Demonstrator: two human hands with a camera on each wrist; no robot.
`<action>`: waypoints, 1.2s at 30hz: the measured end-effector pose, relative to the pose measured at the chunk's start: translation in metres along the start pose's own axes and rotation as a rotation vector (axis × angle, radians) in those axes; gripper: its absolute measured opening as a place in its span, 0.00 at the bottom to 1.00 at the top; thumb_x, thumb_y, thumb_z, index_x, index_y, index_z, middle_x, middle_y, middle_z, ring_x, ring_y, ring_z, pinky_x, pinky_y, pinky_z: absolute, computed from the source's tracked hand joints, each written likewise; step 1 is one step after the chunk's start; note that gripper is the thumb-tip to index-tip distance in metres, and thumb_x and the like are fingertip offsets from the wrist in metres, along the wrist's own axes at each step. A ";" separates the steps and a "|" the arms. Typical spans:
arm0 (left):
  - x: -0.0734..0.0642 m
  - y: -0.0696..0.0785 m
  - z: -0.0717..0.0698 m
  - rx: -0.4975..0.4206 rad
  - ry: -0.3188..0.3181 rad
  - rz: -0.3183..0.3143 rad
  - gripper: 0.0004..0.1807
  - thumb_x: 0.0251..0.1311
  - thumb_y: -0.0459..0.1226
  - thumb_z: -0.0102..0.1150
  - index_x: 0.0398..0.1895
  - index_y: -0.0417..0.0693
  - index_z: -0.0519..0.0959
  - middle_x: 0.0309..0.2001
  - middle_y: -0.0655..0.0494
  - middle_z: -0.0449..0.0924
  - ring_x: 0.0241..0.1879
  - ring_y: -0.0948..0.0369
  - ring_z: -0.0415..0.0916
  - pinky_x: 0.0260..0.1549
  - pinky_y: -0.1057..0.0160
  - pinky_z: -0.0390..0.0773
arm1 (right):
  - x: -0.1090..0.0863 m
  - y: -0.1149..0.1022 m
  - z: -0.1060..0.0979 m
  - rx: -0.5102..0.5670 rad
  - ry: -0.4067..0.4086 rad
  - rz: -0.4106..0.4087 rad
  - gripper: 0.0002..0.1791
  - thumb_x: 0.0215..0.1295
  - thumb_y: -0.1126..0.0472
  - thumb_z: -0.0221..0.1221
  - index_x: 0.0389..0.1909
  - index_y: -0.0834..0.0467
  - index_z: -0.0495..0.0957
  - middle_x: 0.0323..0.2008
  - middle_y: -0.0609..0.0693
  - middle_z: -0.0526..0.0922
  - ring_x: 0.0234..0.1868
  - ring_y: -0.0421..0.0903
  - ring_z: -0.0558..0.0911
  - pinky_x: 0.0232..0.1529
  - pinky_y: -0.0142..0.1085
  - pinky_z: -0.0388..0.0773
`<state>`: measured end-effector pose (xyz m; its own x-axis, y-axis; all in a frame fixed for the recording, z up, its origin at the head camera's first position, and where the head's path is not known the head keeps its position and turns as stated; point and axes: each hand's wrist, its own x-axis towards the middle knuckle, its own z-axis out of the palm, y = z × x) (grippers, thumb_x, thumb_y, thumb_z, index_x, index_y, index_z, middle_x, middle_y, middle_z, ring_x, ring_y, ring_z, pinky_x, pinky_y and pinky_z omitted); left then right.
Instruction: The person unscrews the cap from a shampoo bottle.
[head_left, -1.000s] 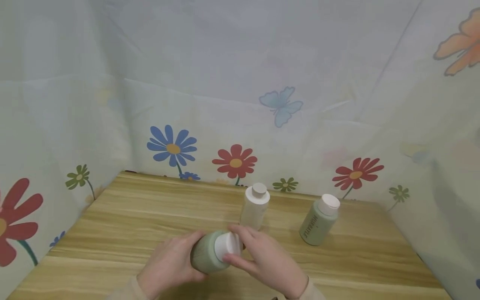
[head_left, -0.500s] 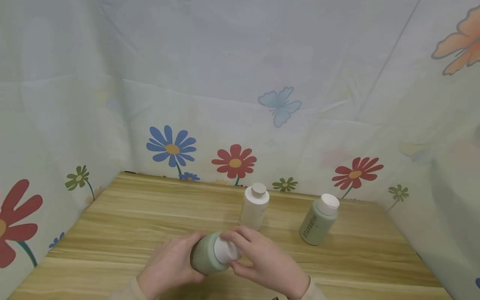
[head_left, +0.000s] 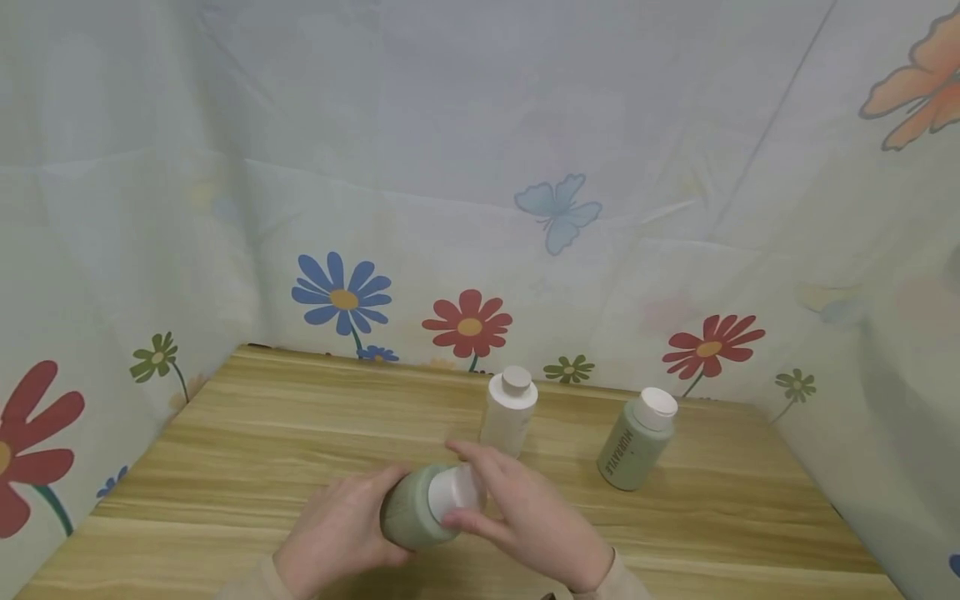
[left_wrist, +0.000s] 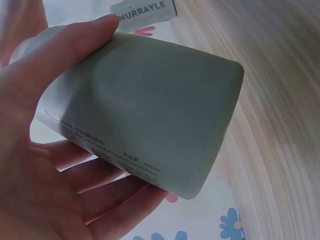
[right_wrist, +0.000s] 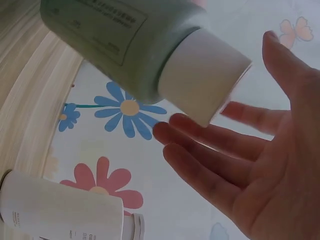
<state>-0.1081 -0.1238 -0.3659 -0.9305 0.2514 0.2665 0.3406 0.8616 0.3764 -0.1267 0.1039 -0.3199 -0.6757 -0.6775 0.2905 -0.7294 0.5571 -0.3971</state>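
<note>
My left hand (head_left: 341, 521) grips a pale green bottle (left_wrist: 150, 110) round its body, thumb on one side and fingers on the other. The bottle is tilted, its white cap (right_wrist: 205, 75) pointing toward my right hand (head_left: 536, 517). Spread about the cap, the right hand's fingers (right_wrist: 215, 170) are loosely bent. In the right wrist view its thumb stands apart from the cap; whether a fingertip touches the cap's rim I cannot tell. Just behind the right hand stands a white bottle (head_left: 508, 417) with a small cap.
A second green bottle (head_left: 636, 442), lettered MURRAYLE and white-capped, stands on the right of the wood-grain table (head_left: 300, 417). Behind and at the sides hangs a pale curtain (head_left: 420, 167) printed with flowers and butterflies.
Half a second ago the right fingers were closed in on the cap; now they are spread wider from it. The left hand and its green bottle have stayed in place.
</note>
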 end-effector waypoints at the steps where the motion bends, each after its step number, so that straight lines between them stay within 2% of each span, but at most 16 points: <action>1: 0.000 0.000 0.000 -0.002 -0.002 0.000 0.40 0.21 0.51 0.80 0.48 0.56 0.77 0.36 0.63 0.84 0.30 0.66 0.77 0.26 0.63 0.72 | 0.000 0.001 0.001 -0.003 0.011 0.007 0.35 0.64 0.37 0.53 0.66 0.52 0.65 0.60 0.46 0.77 0.54 0.40 0.80 0.53 0.37 0.79; 5: -0.001 0.000 0.000 -0.020 -0.013 -0.010 0.40 0.21 0.50 0.80 0.48 0.55 0.77 0.37 0.62 0.85 0.30 0.65 0.77 0.27 0.62 0.73 | 0.000 0.002 0.002 -0.019 0.023 -0.004 0.28 0.66 0.39 0.55 0.60 0.52 0.70 0.52 0.45 0.81 0.43 0.36 0.81 0.42 0.29 0.79; 9: -0.001 0.000 0.000 -0.022 -0.016 -0.009 0.40 0.21 0.50 0.80 0.48 0.55 0.77 0.36 0.62 0.84 0.30 0.65 0.77 0.27 0.62 0.73 | -0.001 0.002 0.001 -0.049 0.013 -0.059 0.22 0.65 0.48 0.60 0.57 0.51 0.72 0.48 0.43 0.80 0.39 0.35 0.80 0.41 0.26 0.78; 16: -0.001 0.000 -0.001 -0.054 -0.036 -0.027 0.40 0.22 0.49 0.81 0.48 0.55 0.77 0.37 0.61 0.84 0.31 0.64 0.77 0.27 0.61 0.73 | -0.002 0.004 -0.003 -0.125 -0.003 -0.253 0.26 0.56 0.64 0.65 0.56 0.49 0.72 0.57 0.46 0.75 0.51 0.40 0.80 0.52 0.32 0.79; 18: -0.001 0.001 -0.001 -0.061 -0.040 -0.033 0.40 0.22 0.48 0.81 0.48 0.55 0.77 0.37 0.61 0.84 0.31 0.64 0.77 0.27 0.60 0.73 | -0.002 0.005 -0.003 -0.141 0.000 -0.299 0.27 0.56 0.64 0.66 0.56 0.48 0.72 0.60 0.47 0.75 0.54 0.42 0.79 0.53 0.34 0.78; 20: -0.001 0.001 -0.001 -0.052 -0.034 -0.030 0.40 0.21 0.48 0.81 0.48 0.55 0.77 0.36 0.61 0.84 0.31 0.64 0.76 0.26 0.61 0.73 | -0.002 0.005 -0.003 -0.148 0.007 -0.314 0.25 0.58 0.60 0.66 0.57 0.47 0.72 0.61 0.48 0.74 0.56 0.43 0.79 0.54 0.36 0.78; 24: -0.002 0.002 -0.001 -0.025 -0.022 -0.011 0.39 0.21 0.49 0.81 0.47 0.57 0.77 0.35 0.64 0.83 0.29 0.66 0.75 0.25 0.63 0.71 | -0.002 0.001 -0.002 -0.164 0.044 -0.251 0.25 0.66 0.44 0.58 0.61 0.46 0.71 0.63 0.46 0.73 0.61 0.43 0.75 0.58 0.42 0.74; 27: -0.003 0.004 -0.001 -0.012 -0.024 -0.002 0.38 0.22 0.49 0.81 0.46 0.58 0.77 0.34 0.66 0.83 0.28 0.67 0.75 0.24 0.64 0.70 | -0.001 -0.002 0.000 -0.232 0.083 -0.173 0.28 0.67 0.37 0.51 0.63 0.46 0.71 0.62 0.44 0.74 0.61 0.42 0.74 0.58 0.44 0.72; 31: -0.003 0.006 -0.001 -0.008 -0.030 0.001 0.38 0.22 0.50 0.80 0.46 0.58 0.77 0.34 0.66 0.83 0.28 0.67 0.75 0.24 0.63 0.71 | -0.001 -0.003 0.003 -0.311 0.091 -0.096 0.29 0.65 0.34 0.50 0.59 0.47 0.74 0.49 0.41 0.81 0.48 0.38 0.79 0.51 0.40 0.74; 34: -0.003 0.007 -0.001 -0.007 -0.031 0.005 0.39 0.22 0.50 0.80 0.47 0.57 0.77 0.35 0.65 0.83 0.29 0.67 0.75 0.24 0.63 0.71 | -0.001 -0.004 0.003 -0.280 0.058 -0.056 0.26 0.65 0.34 0.51 0.54 0.46 0.76 0.40 0.39 0.83 0.35 0.35 0.78 0.41 0.34 0.75; 36: -0.003 0.006 -0.002 -0.008 -0.034 0.008 0.39 0.22 0.49 0.80 0.48 0.57 0.77 0.36 0.65 0.83 0.29 0.67 0.75 0.25 0.63 0.71 | -0.001 -0.005 0.002 -0.250 0.038 -0.040 0.23 0.66 0.35 0.51 0.50 0.46 0.77 0.37 0.39 0.84 0.30 0.33 0.77 0.35 0.30 0.74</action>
<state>-0.1027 -0.1199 -0.3629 -0.9316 0.2733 0.2398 0.3492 0.8560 0.3812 -0.1224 0.1007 -0.3197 -0.6458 -0.6855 0.3363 -0.7563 0.6347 -0.1584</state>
